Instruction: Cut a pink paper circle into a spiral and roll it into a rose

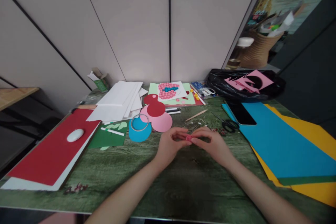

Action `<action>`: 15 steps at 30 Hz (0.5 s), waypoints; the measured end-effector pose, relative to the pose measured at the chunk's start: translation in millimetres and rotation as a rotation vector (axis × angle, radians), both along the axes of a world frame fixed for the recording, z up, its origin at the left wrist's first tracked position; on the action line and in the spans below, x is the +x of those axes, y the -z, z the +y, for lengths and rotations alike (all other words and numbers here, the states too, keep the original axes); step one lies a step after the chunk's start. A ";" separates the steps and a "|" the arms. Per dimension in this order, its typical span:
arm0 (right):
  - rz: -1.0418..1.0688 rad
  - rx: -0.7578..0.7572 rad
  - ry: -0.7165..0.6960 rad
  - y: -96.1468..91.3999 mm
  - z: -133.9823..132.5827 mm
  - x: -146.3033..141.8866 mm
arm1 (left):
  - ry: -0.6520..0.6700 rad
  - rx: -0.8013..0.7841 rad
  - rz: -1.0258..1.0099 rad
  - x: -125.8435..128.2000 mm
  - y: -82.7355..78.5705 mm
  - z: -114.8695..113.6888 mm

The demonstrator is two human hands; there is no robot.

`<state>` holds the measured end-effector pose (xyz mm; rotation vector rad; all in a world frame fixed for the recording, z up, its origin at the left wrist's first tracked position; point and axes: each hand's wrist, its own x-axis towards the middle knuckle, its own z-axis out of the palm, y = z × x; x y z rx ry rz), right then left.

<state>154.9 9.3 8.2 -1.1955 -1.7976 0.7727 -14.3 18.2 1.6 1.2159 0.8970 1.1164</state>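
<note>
Between my two hands, just above the table, is a small pink paper roll [189, 137], pinched at both sides by thumbs and fingertips. My left hand [174, 141] is closed on its left side, and my right hand [210, 143] closes on its right. Part of the roll is hidden by the fingers. Beyond the hands lie a pointed wooden stick [196, 115] and black-handled scissors [230, 125]. Left of my left hand are pink paper circles [162, 122], a red circle [155, 108] and a blue circle [140, 134] with a tape ring [140, 116] on it.
At the back, a white sheet [181, 92] carries pink and blue rolled pieces. White papers [112, 99], red paper [52, 147] and a white mouse [75, 135] are on the left. Blue sheets [283, 143], a phone [240, 112] and a black bag [217, 80] occupy the right.
</note>
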 end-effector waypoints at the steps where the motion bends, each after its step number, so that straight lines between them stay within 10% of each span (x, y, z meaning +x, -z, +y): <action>1: -0.004 0.015 0.012 0.3 -0.6 -1.0 | -0.003 -0.001 0.000 0.1 0.2 0.0; 15: -0.381 0.471 0.224 0.8 -11.9 -7.4 | -0.203 0.342 0.386 0.6 -9.8 -8.9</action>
